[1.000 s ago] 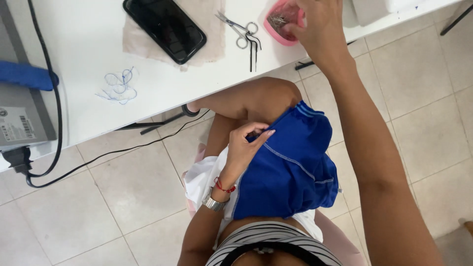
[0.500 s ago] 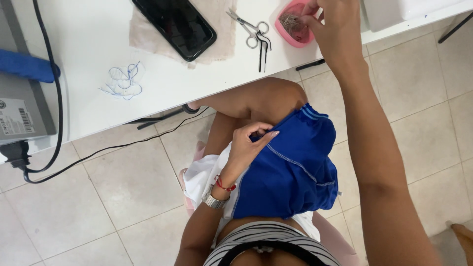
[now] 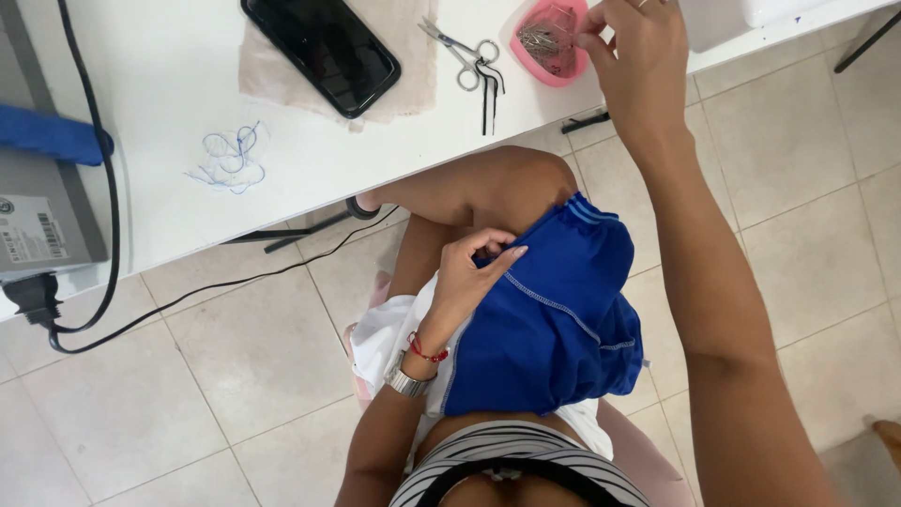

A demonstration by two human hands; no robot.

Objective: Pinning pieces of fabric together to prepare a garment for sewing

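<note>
A blue garment with light stitching lies over my lap. My left hand pinches its upper edge near my raised knee; a red bracelet and a metal watch sit on that wrist. My right hand reaches up to the white table, fingertips at the rim of a small pink dish that holds pins. Whether a pin is between the fingers cannot be told.
Small scissors lie left of the dish. A black phone rests on a beige cloth. A tangle of blue thread, a grey machine with a black cable and a white box are also on the table.
The view has shifted, so the table items appear lower. My right hand has come down from over the pink dish to its right rim. The left hand keeps its pinch on the blue garment.
</note>
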